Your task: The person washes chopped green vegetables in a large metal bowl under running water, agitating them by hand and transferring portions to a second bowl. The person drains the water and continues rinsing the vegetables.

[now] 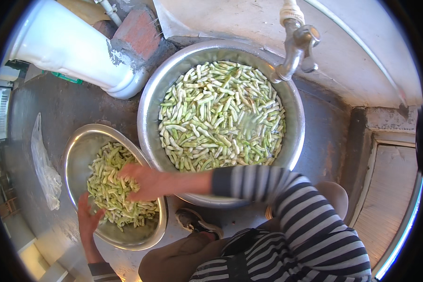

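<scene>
A steel basin point(74, 155) on my left holds a heap of cut green bean pieces point(109, 176). My right hand point(146, 181) reaches across and rests on this heap, thumb and fingers spread over the beans. It is blurred, and whether beans are in its grasp is hidden. My left hand point(88, 215) is at the basin's left rim, fingers and thumb apart, close to the edge of the heap. In front of me stands a larger metal basin point(149, 116) with many more cut green beans point(215, 116) lying in water. My right forearm crosses over its near edge.
A metal tap point(292, 53) hangs over the large basin's back right rim. Behind are a white pipe-like column point(77, 49) and a red brick block point(137, 35). A clear plastic bag point(46, 165) lies on the floor point(95, 109) at left. My shoe point(197, 222) is between the basins and me.
</scene>
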